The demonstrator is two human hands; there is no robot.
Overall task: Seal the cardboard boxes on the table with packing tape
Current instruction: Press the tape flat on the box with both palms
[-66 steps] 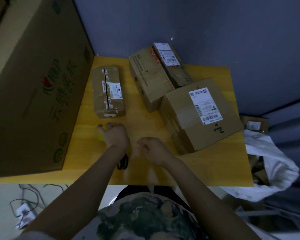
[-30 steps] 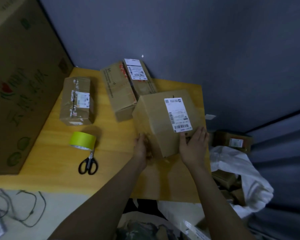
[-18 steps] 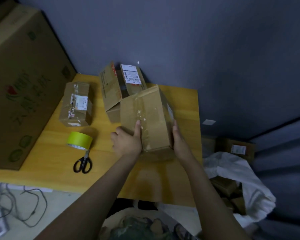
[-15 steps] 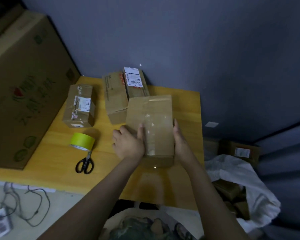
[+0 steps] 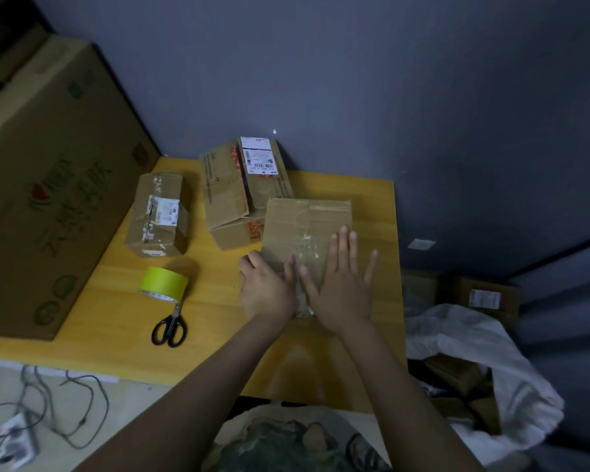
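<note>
A brown cardboard box (image 5: pixel 304 226) lies on the yellow wooden table (image 5: pixel 218 321), its top seam covered with old clear tape. My left hand (image 5: pixel 266 291) rests on the box's near left corner. My right hand (image 5: pixel 341 284) lies flat and spread on the box's top, fingers apart. A roll of yellow-green packing tape (image 5: pixel 163 285) sits left of my hands, with black scissors (image 5: pixel 169 327) just in front of it. Two more boxes stand behind: a small taped one (image 5: pixel 157 216) at the left and a labelled one (image 5: pixel 242 185) against the wall.
A very large printed carton (image 5: pixel 45 185) stands along the table's left edge. To the right of the table are a white bag (image 5: pixel 474 338) and a small box (image 5: pixel 484 298) on the floor. Cables (image 5: pixel 65 403) lie on the floor at the lower left.
I let go of the tape roll, took the labelled box in both hands and turned it over so its taped seam faces up. My right hand moved from its side onto its top.
</note>
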